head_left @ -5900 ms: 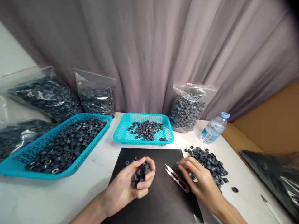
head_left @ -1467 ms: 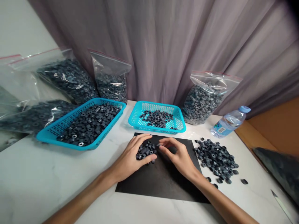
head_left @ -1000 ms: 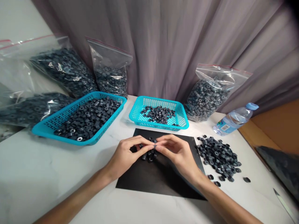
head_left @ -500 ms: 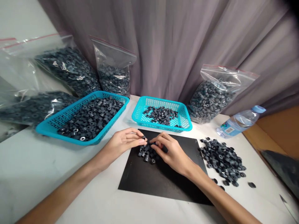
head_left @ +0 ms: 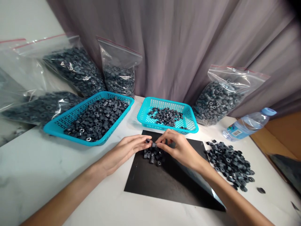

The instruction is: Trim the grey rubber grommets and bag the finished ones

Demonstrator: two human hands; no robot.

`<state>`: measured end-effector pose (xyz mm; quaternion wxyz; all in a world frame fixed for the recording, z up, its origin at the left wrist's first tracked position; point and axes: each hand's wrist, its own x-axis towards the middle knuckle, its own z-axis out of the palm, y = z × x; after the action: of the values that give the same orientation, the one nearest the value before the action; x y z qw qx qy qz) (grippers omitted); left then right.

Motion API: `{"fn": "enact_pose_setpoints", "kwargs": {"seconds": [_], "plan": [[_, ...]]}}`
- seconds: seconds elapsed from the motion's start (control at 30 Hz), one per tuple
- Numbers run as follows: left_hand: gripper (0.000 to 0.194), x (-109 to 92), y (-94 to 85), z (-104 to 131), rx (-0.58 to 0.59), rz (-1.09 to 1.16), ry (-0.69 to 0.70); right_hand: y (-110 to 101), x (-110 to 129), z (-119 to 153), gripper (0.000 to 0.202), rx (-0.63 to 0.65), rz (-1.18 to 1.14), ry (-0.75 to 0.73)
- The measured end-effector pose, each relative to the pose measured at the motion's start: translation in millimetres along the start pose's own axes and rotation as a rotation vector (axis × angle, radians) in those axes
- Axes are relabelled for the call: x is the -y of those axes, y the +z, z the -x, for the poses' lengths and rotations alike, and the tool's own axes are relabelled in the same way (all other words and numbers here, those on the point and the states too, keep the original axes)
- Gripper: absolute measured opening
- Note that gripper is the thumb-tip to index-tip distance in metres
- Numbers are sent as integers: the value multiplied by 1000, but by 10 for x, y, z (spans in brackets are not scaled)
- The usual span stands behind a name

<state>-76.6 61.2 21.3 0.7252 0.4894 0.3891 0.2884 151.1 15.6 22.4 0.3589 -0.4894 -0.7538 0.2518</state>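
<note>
My left hand [head_left: 129, 150] is closed, with a small black ring-shaped piece [head_left: 148, 141] pinched at its fingertips. Close beside it, the thumb and forefinger of my right hand [head_left: 177, 147] pinch a short dark grey hollow cylinder [head_left: 154, 145]. Both hands hover over a small heap of similar cylinders [head_left: 152, 158], which lies on a black mat [head_left: 150, 182]. Part of the heap is hidden behind my fingers.
Behind the mat stands a turquoise basket [head_left: 144, 121] with some cylinders; a fuller turquoise basket [head_left: 54, 128] is at left. Loose cylinders [head_left: 231, 164] lie at right, near a water bottle [head_left: 249, 125]. Zip bags of cylinders [head_left: 217, 100] lean against the curtain [head_left: 174, 47].
My left fingers have straightened and drawn closer together around the black piece. My right hand has lifted a cylinder from the heap to beside it. The view has shifted slightly left.
</note>
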Motion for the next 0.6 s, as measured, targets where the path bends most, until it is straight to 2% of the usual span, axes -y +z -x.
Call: {"fn": "enact_pose_setpoints", "kwargs": {"seconds": [0.1,0.2,0.33,0.43,0.6], "plan": [[29,-12,59,29,23,3,-14,-51,45,-1,15,-35,-86,34],[33,-38,147,50,54,-149,-7,-44,92,3,15,-45,-127,53],[23,-19,197,11,80,-326,155,-8,132,23,12,-35,-119,57],[18,-24,171,-13,66,-338,214,-33,134,44,13,-67,-99,76],[17,-102,145,58,120,-166,46,-163,158,58,15,-25,-133,47]]}}
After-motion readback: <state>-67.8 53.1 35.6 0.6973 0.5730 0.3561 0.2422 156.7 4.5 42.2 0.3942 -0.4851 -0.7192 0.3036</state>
